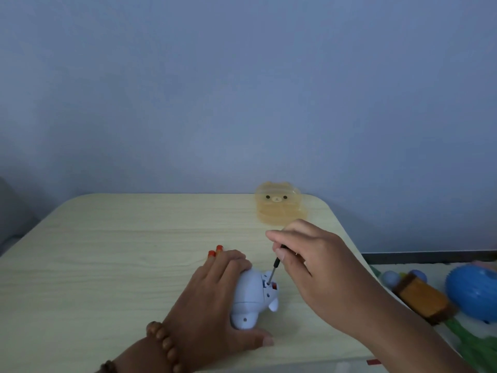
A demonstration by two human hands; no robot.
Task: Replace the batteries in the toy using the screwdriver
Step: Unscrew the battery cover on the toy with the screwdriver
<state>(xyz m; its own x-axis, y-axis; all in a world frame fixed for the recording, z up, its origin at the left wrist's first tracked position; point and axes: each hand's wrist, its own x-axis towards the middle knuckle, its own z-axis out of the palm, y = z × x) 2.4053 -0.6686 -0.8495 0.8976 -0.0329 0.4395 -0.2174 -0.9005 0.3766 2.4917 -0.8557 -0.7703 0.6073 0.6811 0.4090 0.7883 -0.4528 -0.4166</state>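
Pale toy [248,300] lies on its side on the light wood-grain surface [107,265], near the front edge. The left hand [212,302] grips it, fingers curled over the far side and thumb along the near side, with a beaded bracelet [164,343] at the wrist. Right hand [317,267] pinches the black handle of the screwdriver [274,266] between thumb and fingertips, shaft tilted down-left, tip set into an opening in the toy where a red bit shows. Two orange-tipped pieces [216,250] sit just beyond the left fingers; a translucent yellow bear-faced box [279,208] is at the far edge.
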